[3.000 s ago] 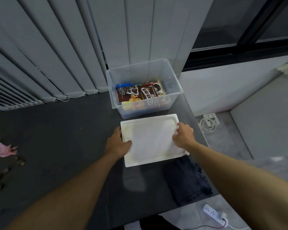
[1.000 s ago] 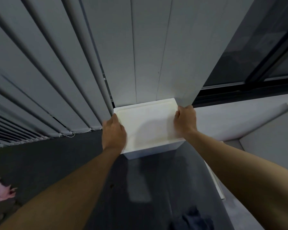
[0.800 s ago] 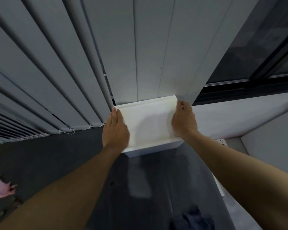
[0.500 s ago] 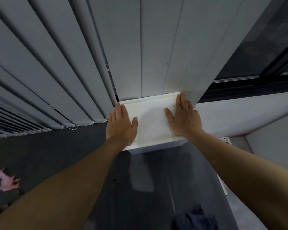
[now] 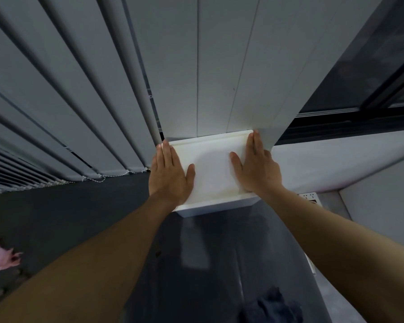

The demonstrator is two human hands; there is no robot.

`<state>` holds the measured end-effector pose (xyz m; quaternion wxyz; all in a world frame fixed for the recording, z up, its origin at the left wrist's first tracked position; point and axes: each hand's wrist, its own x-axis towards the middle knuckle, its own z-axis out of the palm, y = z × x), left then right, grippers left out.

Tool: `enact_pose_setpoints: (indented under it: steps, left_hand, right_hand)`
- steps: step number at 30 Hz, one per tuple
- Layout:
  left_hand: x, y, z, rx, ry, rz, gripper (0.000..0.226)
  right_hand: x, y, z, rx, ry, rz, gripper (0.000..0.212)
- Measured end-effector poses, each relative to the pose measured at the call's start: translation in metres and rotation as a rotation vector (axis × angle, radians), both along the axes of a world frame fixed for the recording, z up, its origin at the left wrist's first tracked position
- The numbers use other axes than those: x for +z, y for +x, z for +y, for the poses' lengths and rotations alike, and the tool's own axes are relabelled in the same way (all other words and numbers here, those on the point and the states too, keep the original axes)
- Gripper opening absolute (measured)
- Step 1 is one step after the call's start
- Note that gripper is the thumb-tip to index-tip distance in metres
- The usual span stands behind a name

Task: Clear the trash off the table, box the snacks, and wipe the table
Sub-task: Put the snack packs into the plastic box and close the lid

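lid (image 5: 212, 169) on box (image 5: 216, 208), at back of dark counter (image 5: 79, 213), against blinds (image 5: 79, 89) | left grip (image 5: 170, 176) flat, fingers straight, pressing lid's left side | right grip (image 5: 257, 171) same on right side | pink scrap (image 5: 2, 254) far left on counter | cloth (image 5: 271, 308) at near edge | window (image 5: 371, 66) right

Dim, cool grey light all over; brightest patch is the white lid (image 5: 211, 167) mid-frame, with a soft shadow pooling between the left hand (image 5: 170, 176) and the right hand (image 5: 257, 171). The dark table (image 5: 68, 210) throws back a pale, blurry reflection just below it. Blind slats (image 5: 56, 89) bend and smear toward the left edge, wide-angle stretch. Window (image 5: 371, 66) at upper right near black. Forearms (image 5: 103, 264) in the bottom corners go soft
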<state>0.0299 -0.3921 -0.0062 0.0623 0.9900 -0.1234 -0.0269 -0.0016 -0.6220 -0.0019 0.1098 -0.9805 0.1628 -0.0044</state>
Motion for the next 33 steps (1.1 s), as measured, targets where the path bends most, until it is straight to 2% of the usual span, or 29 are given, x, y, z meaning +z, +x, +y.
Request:
enact_pose_setpoints:
  steps: [7,9,13,20,25,29,33]
  left_hand:
    - [-0.003,0.003,0.001,-0.011,-0.014,0.003,0.087]
    - [-0.003,0.003,0.001,-0.011,-0.001,-0.009,0.088]
    - [-0.003,0.006,0.000,-0.099,0.103,-0.056,0.079]
    - [-0.006,0.009,0.000,-0.143,0.110,-0.046,0.079]
    - [-0.004,0.011,0.002,-0.142,0.096,-0.022,0.084]
    - [-0.003,0.010,0.001,-0.141,0.089,-0.021,0.091]
    - [0.000,0.007,-0.004,-0.195,0.113,-0.057,0.078]
  right_hand:
    - [0.002,0.001,0.001,-0.078,0.076,-0.039,0.078]
    - [0.002,0.001,0.001,-0.044,0.007,-0.043,0.077]
    - [0.002,0.000,-0.001,0.174,-0.206,0.019,0.072]
    - [-0.004,0.004,-0.002,0.179,-0.192,0.085,0.081]
    - [-0.002,0.006,0.001,0.187,-0.195,0.142,0.087]
    - [-0.006,-0.003,0.006,0.215,-0.199,0.116,0.089]
    - [-0.007,-0.003,0.007,0.208,-0.165,0.094,0.089]
